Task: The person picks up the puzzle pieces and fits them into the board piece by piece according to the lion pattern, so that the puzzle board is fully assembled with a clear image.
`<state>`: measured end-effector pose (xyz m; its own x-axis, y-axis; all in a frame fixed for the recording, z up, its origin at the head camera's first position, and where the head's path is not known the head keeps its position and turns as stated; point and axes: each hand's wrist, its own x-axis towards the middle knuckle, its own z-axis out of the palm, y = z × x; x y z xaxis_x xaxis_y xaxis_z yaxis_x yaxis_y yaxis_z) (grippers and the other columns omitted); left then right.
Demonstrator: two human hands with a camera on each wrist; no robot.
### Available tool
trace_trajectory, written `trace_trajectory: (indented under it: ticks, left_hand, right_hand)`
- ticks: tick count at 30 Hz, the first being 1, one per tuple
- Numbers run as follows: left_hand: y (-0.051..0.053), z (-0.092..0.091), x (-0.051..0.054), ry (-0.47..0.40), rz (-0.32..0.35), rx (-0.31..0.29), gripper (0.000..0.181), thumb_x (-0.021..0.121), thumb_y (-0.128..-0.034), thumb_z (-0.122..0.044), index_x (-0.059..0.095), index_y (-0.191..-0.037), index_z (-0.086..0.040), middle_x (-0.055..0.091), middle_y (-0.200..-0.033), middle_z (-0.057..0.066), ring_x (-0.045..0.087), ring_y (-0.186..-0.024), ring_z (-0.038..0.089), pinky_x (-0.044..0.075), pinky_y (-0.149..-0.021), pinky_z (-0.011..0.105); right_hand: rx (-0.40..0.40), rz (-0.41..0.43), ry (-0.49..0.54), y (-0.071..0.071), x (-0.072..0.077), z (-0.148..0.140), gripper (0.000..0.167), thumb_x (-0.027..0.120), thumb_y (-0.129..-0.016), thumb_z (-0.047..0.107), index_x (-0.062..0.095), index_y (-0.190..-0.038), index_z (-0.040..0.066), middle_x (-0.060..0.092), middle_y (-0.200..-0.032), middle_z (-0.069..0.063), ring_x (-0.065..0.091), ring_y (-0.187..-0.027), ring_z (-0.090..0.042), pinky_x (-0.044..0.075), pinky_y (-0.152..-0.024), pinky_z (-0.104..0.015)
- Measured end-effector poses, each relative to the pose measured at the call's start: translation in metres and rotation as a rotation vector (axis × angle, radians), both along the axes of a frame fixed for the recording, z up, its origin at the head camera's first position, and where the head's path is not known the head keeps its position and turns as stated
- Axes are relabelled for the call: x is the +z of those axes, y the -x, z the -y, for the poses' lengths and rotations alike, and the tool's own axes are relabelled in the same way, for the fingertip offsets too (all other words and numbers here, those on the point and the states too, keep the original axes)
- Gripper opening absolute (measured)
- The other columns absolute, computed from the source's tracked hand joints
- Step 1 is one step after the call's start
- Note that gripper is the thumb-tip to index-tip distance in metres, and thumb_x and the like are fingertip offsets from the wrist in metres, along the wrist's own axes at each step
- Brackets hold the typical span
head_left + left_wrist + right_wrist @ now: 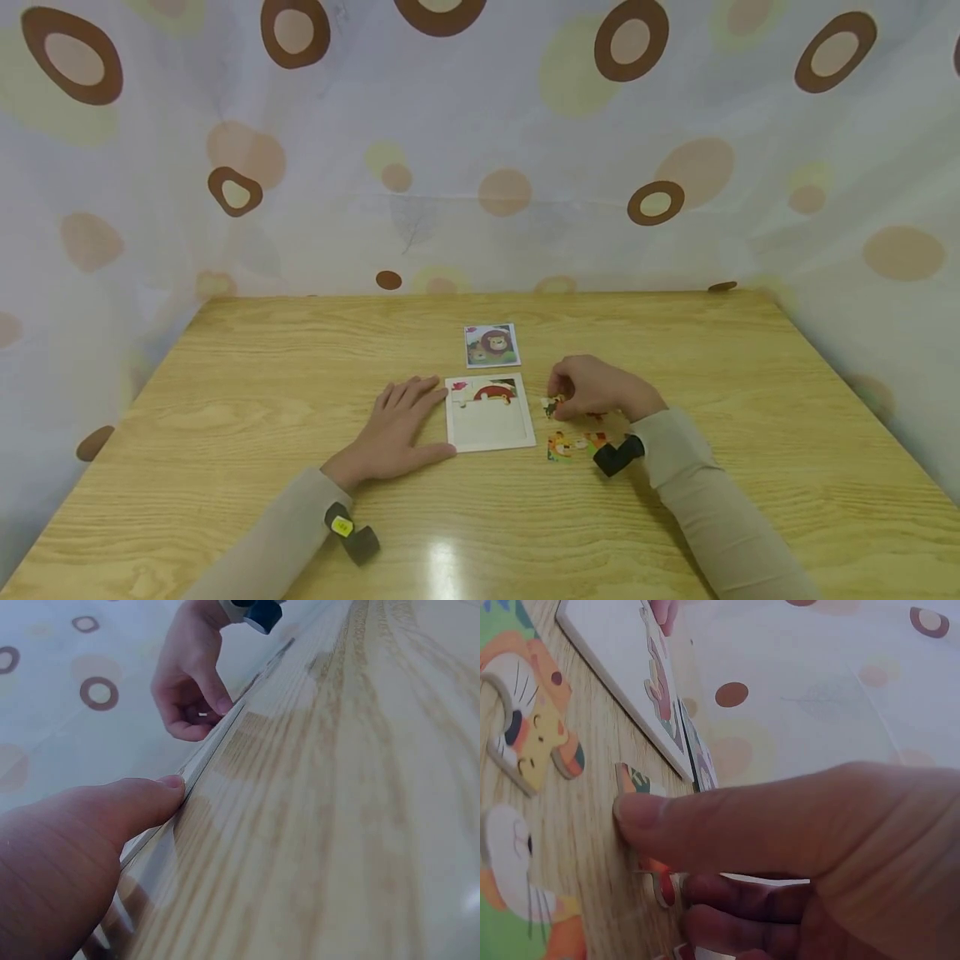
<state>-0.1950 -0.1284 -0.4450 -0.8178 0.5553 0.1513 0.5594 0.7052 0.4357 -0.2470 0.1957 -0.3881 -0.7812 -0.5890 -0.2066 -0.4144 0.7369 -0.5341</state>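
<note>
A white puzzle tray [491, 427] lies on the wooden table, its upper part filled with pieces and its lower part bare. My left hand [397, 433] lies spread beside it, thumb and fingertips touching its left edge; the left wrist view shows the thumb [142, 802] against the rim. Right of the tray, my right hand [600, 387] pinches a puzzle piece [552, 406]. In the right wrist view my thumb [705, 829] covers much of that piece [634, 780]; whether it is lifted I cannot tell.
A lion picture card [491, 346] lies behind the tray. Several loose pieces, one with a yellow animal face [558, 446], lie right of the tray, in front of and under my right hand. A patterned curtain [480, 167] hangs behind the table.
</note>
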Motion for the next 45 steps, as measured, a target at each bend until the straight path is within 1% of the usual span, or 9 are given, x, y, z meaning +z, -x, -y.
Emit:
trace_trajectory:
  ticks: [5,9,14,22,28,33,37,40,45]
  left_hand:
    - [-0.001,0.000,-0.001,-0.004,0.002,0.000,0.079,0.063,-0.0844,-0.054,0.040,-0.146,-0.010,0.031,-0.154,0.013,0.022,-0.144,0.038,0.009,-0.115,0.062]
    - [0.000,0.001,-0.002,-0.001,0.000,0.001,0.079,0.063,-0.0846,-0.054,0.040,-0.146,-0.010,0.031,-0.154,0.012,0.022,-0.144,0.038,0.009,-0.115,0.063]
    - [0.000,0.001,-0.002,-0.004,0.003,0.002,0.079,0.062,-0.0849,-0.055,0.039,-0.147,-0.011,0.031,-0.154,0.012,0.021,-0.144,0.037,0.009,-0.115,0.062]
    - [0.000,0.000,0.000,-0.004,0.010,-0.001,0.079,0.062,-0.0855,-0.054,0.039,-0.147,-0.010,0.031,-0.154,0.013,0.020,-0.144,0.038,0.008,-0.115,0.062]
    - [0.000,0.000,0.001,-0.001,0.013,0.000,0.079,0.062,-0.0854,-0.053,0.039,-0.147,-0.010,0.031,-0.154,0.013,0.020,-0.144,0.037,0.008,-0.115,0.062]
    - [0.000,0.000,0.001,-0.005,0.008,-0.007,0.079,0.062,-0.0856,-0.054,0.038,-0.147,-0.010,0.031,-0.154,0.013,0.020,-0.144,0.038,0.008,-0.115,0.062]
    - [0.001,0.000,0.001,0.002,0.002,-0.005,0.080,0.062,-0.0855,-0.054,0.038,-0.147,-0.010,0.030,-0.154,0.013,0.021,-0.144,0.038,0.009,-0.115,0.062]
    - [0.000,0.001,0.001,0.003,0.004,-0.006,0.079,0.063,-0.0855,-0.053,0.038,-0.147,-0.010,0.031,-0.154,0.013,0.021,-0.144,0.038,0.009,-0.115,0.063]
    - [0.000,0.001,0.001,-0.006,0.015,-0.010,0.078,0.063,-0.0858,-0.052,0.039,-0.147,-0.009,0.031,-0.154,0.014,0.021,-0.144,0.039,0.008,-0.115,0.063]
  right_hand:
    - [-0.001,-0.019,0.008,-0.001,-0.001,0.000,0.020,0.077,-0.080,0.009,0.058,-0.088,0.005,0.057,-0.083,-0.004,0.048,-0.070,-0.012,0.045,-0.063,-0.025]
    - [0.000,-0.053,0.033,-0.001,-0.002,0.002,0.023,0.075,-0.081,0.007,0.053,-0.087,0.006,0.053,-0.078,-0.002,0.045,-0.067,-0.012,0.041,-0.061,-0.024]
    - [0.016,-0.101,0.076,0.000,-0.004,0.003,0.017,0.070,-0.085,0.007,0.053,-0.087,0.008,0.049,-0.073,0.001,0.042,-0.063,-0.011,0.037,-0.059,-0.024]
    - [-0.006,-0.192,0.174,0.003,-0.006,0.010,0.011,0.067,-0.089,0.009,0.058,-0.093,0.011,0.061,-0.084,0.001,0.055,-0.072,-0.009,0.048,-0.064,-0.024]
    - [0.005,-0.160,0.282,0.001,-0.011,0.020,0.007,0.063,-0.091,0.004,0.059,-0.097,0.006,0.063,-0.082,-0.003,0.057,-0.068,-0.008,0.049,-0.063,-0.024]
    - [0.009,-0.139,0.312,-0.002,-0.016,0.031,0.006,0.061,-0.092,0.002,0.058,-0.096,0.006,0.064,-0.080,-0.003,0.058,-0.067,-0.008,0.050,-0.061,-0.023]
    - [0.025,-0.152,0.319,-0.002,-0.018,0.041,0.006,0.062,-0.091,0.003,0.059,-0.096,0.007,0.063,-0.081,-0.003,0.057,-0.067,-0.009,0.050,-0.059,-0.023]
    - [0.031,-0.182,0.295,-0.003,-0.021,0.048,0.007,0.065,-0.090,0.006,0.061,-0.095,0.010,0.063,-0.083,0.000,0.055,-0.070,-0.008,0.049,-0.062,-0.022]
    - [0.037,-0.168,0.285,-0.004,-0.024,0.058,0.007,0.066,-0.090,0.009,0.062,-0.095,0.011,0.063,-0.082,0.002,0.055,-0.070,-0.007,0.049,-0.063,-0.022]
